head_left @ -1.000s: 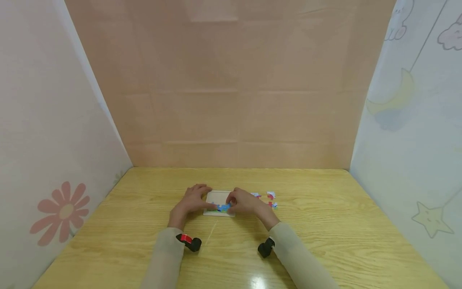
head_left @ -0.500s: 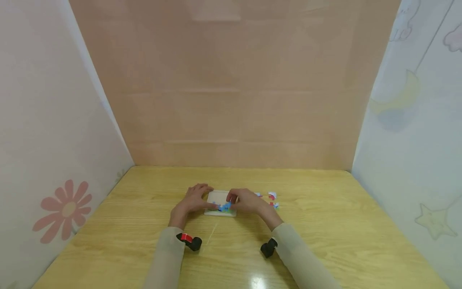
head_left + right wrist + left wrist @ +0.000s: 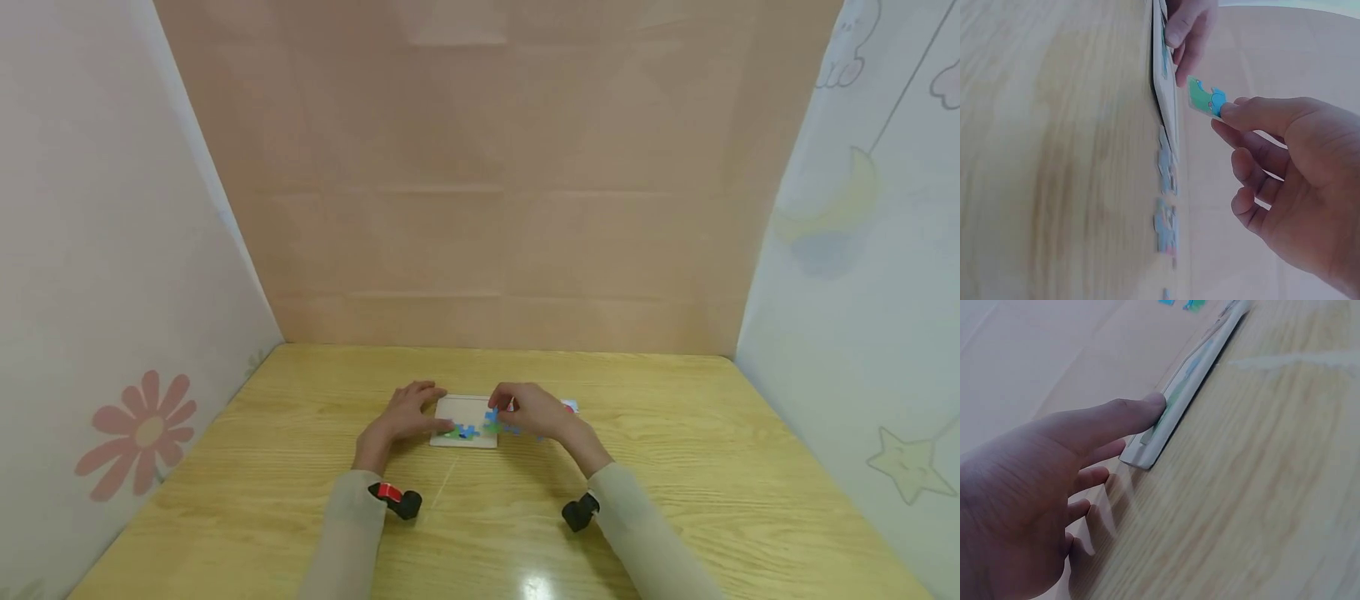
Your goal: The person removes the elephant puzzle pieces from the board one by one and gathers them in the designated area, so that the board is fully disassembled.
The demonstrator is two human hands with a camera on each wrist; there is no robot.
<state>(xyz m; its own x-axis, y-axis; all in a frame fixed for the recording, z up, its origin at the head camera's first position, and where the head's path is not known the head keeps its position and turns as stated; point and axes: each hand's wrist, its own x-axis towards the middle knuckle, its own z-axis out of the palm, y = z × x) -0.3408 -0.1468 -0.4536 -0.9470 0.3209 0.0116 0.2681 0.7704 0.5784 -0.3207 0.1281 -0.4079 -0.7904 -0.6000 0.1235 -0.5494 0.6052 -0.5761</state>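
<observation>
A shallow white puzzle tray lies on the table, with blue and green jigsaw pieces along its near side. My left hand spans the tray's left side, its thumb extended onto the near left corner and its fingers spread beside the edge. Above the tray's right end, my right hand pinches a green and blue jigsaw piece between thumb and forefinger. That piece is tilted and raised over the tray in the right wrist view; the other right fingers are loosely curled.
Loose jigsaw pieces lie right of the tray, partly hidden by my right hand in the head view. A red and white piece shows beyond it. A brown backdrop and pale side walls enclose the wooden table.
My right hand has moved right with the pinched piece, from the joined pieces to the tray's right end. More of the pieces in the tray now shows. My left hand has stayed on the tray.
</observation>
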